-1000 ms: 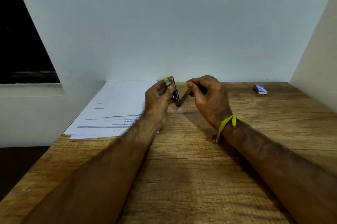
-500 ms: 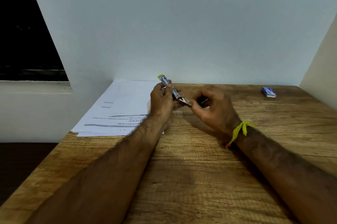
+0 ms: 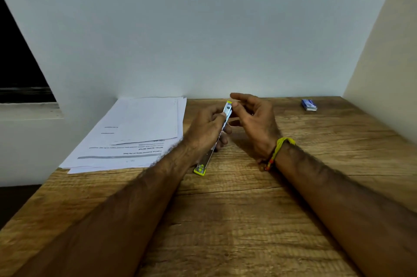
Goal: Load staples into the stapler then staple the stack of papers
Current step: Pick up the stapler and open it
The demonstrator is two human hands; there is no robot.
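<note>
My left hand [image 3: 206, 129] grips a small silver stapler [image 3: 226, 112] with yellow-green ends, held opened out long above the wooden table [image 3: 225, 220]. Its lower yellow end [image 3: 200, 169] hangs near the tabletop. Close beside the stapler's upper tip is my right hand [image 3: 253, 118], fingers loosely spread; whether it touches the tip or holds staples I cannot tell. A stack of printed papers [image 3: 135, 132] lies at the table's back left, just left of my left hand. A small blue staple box [image 3: 309, 104] rests at the back right.
A pale wall runs along the table's far edge and another wall closes the right side. A dark window opening and sill sit beyond the table's left edge. A yellow thread band circles my right wrist [image 3: 281, 148].
The stapler has swung from a folded V between both hands to a long straight line in my left hand. My right hand let go of its part and opened up.
</note>
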